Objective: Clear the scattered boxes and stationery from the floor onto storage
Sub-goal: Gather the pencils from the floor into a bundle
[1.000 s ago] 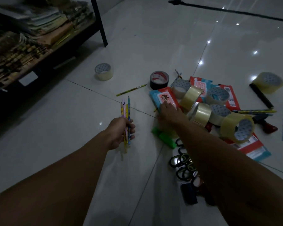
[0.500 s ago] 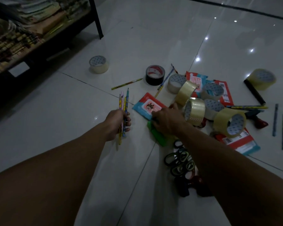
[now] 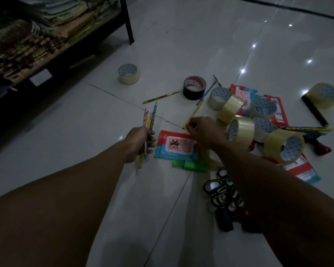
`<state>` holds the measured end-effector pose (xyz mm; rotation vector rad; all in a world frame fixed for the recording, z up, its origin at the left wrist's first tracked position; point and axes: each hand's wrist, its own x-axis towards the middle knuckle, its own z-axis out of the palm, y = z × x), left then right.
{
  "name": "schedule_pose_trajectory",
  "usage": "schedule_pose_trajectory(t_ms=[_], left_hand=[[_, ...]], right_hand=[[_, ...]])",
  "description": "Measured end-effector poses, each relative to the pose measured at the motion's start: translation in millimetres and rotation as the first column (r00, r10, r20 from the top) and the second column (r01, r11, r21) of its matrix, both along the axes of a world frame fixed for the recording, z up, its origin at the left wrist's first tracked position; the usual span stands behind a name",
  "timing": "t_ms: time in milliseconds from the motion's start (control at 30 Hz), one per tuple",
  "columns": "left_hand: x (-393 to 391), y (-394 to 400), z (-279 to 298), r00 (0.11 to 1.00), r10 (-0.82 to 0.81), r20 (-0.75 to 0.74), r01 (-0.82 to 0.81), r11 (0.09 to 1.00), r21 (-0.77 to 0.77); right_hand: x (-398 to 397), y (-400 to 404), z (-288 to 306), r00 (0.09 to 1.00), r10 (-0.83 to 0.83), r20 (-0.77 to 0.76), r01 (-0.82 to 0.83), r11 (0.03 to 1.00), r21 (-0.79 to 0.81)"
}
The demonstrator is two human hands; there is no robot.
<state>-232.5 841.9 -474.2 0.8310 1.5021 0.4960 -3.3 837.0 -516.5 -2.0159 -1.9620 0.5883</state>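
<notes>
The right forearm (image 3: pixel 268 180) hides part of the scissors (image 3: pixel 220 191) and tape rolls (image 3: pixel 239 130)

1. We see the right hand (image 3: pixel 202 130) moved off the wipes packet (image 3: pixel 176 145) and now pinching a yellow pencil (image 3: pixel 193 115).
2. The wipes packet has shifted nearer the left hand (image 3: pixel 141 140).

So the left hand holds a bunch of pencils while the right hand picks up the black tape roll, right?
Not quite. In the head view the left hand does hold the pencils, but the right hand is pinching a yellow pencil lying on the floor. The black tape roll sits untouched farther away.
</notes>
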Motion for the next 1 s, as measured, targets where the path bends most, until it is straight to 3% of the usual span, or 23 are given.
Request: schedule_pose_trajectory(t_ms=[67,133,267,500,633,700,800,1000], left_hand=[[-1.8,1.9,-3.1,1.000,-0.011,0.017,0.011,1.000,-0.008],[0.6,9.3,-6.5,0.999,-0.050,0.007,0.050,0.999,0.002],[15.8,36.0,-6.9,0.994,-0.104,0.025,0.102,0.991,0.082],[29.1,72.8,-23.6,0.982,-0.188,-0.026,0.190,0.972,0.140],[31.0,91.3,-36.0,0.991,-0.120,-0.059,0.126,0.986,0.112],[33.7,103.7,-45.1,0.980,-0.085,-0.182,0.110,0.985,0.135],[30.6,118.5,-56.8,0.866,-0.054,-0.496,0.207,0.944,0.258],[28.9,142.3,-66.4,0.698,-0.007,-0.716,0.421,0.813,0.402]], right_hand=[[3.4,14.3,-6.7,0.965,-0.232,-0.125,0.235,0.972,0.013],[3.2,30.0,-15.5,0.915,-0.357,-0.189,0.356,0.934,-0.042],[-4.1,53.1,-33.8,0.862,-0.488,-0.137,0.480,0.872,-0.092],[-13.6,59.6,-45.8,0.833,-0.551,-0.047,0.544,0.832,-0.111],[-9.1,59.6,-44.4,0.819,-0.567,-0.088,0.552,0.821,-0.146],[-3.0,61.0,-46.5,0.812,-0.563,-0.151,0.540,0.824,-0.171],[6.5,62.3,-49.7,0.814,-0.541,-0.213,0.507,0.839,-0.197],[7.2,63.7,-55.2,0.824,-0.541,-0.168,0.502,0.835,-0.226]])
